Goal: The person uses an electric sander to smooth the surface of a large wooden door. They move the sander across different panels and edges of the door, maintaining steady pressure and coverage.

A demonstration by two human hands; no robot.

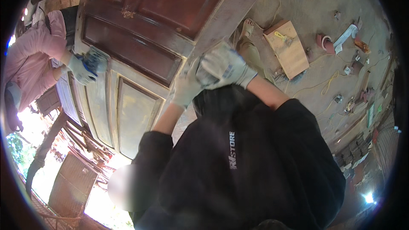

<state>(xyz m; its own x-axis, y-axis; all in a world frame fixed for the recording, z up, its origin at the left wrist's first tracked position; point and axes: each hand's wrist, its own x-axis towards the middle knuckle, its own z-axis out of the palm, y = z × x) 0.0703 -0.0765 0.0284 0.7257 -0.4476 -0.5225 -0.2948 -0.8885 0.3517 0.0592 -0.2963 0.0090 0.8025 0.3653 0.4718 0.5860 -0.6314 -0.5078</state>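
In pale work gloves, my left hand (187,83) and my right hand (226,66) are pressed together at the near edge of a large panelled wooden door (213,15). My right hand's fingers curl over a dull grey thing (205,76) between the hands. Its kind is hard to make out, as motion blurs it. My left hand is closed against its other side, with most of the fingertips hidden. The door has dark red-brown panels at the far end and paler, sanded-looking wood (138,113) nearer me.
Across the door at left, a person in pink (36,55) works with a gloved hand (81,70). A wooden box (287,51) with a yellow-handled brush (283,37) stands on the floor at right. Yellow cord (327,86) and scraps lie around. A person's sandalled foot (247,27) is beside the door.
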